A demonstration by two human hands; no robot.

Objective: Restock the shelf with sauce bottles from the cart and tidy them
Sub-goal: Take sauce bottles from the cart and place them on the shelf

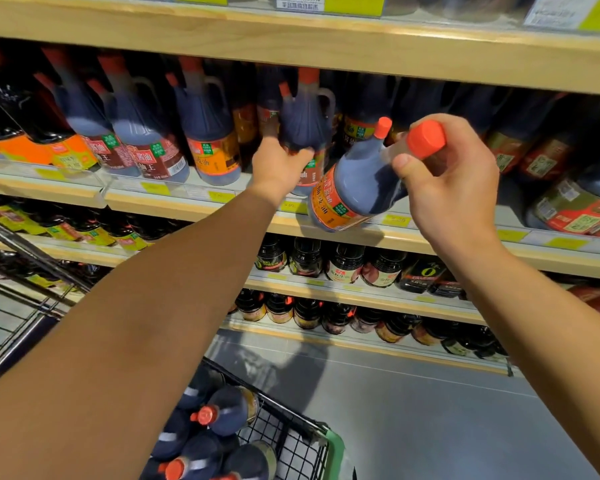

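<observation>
I see a shop aisle w/ grey smooth floor (430,410), light-wood shelving tiers (291,46), yellow price tags (155,187) along edges.

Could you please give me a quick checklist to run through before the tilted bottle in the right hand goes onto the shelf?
1. Right hand grips the tilted bottle at its neck: ok.
2. Orange cap in place on it: ok.
3. Bottle upright for setting down: not ok, it leans hard.
4. Left hand steadies the shelf bottle: ok.
5. Free slot on the shelf edge for it: cannot tell, hands hide it.
6. More stock in the cart: ok.
</observation>
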